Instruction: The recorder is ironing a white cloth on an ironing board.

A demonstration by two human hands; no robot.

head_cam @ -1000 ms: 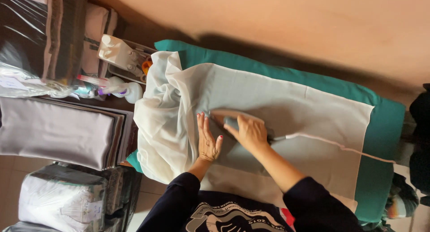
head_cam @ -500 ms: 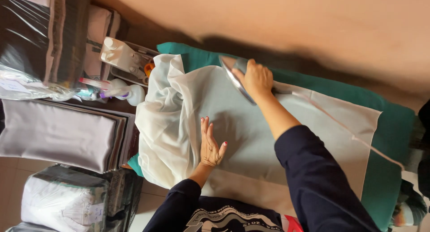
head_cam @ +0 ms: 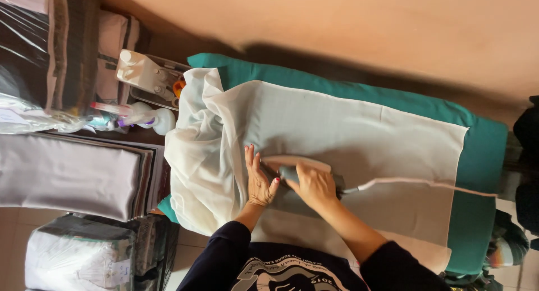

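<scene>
Comparing with half a second before: we found the right hand and iron had come back from the far edge of the board to the near middle of the cloth, close to where they lay a full second earlier; the left hand had barely shifted.

Stacked fabric: folded grey cloth [head_cam: 67, 176] lay at the far left, with wrapped bundles [head_cam: 78, 257] below it, well apart from our hands.

Bottles: a white spray bottle [head_cam: 143, 72] and a small bottle with a purple band [head_cam: 140, 119] stood just beside the bunched end of the cloth.

White cloth [head_cam: 359, 128]: we saw it spread flat over the green ironing board [head_cam: 477, 150], its left end heaped in loose folds hanging off the board's end.

Left hand [head_cam: 258, 178]: it lay unclenched, palm down and fingers straight, pressing the cloth flat just left of the iron; it grasped nothing.

Iron [head_cam: 297, 166]: it sat sole down on the cloth near the board's middle, its nose pointing toward our left hand and almost touching it.

Right hand [head_cam: 315, 185]: we had it clenched around the iron's handle, fingers wrapped over the top.

Cord [head_cam: 415, 181]: a pale cord ran from the iron's heel across the cloth toward the right end of the board.

Sleeves: dark blue sleeves [head_cam: 219, 251] covered both arms near the bottom edge.
</scene>
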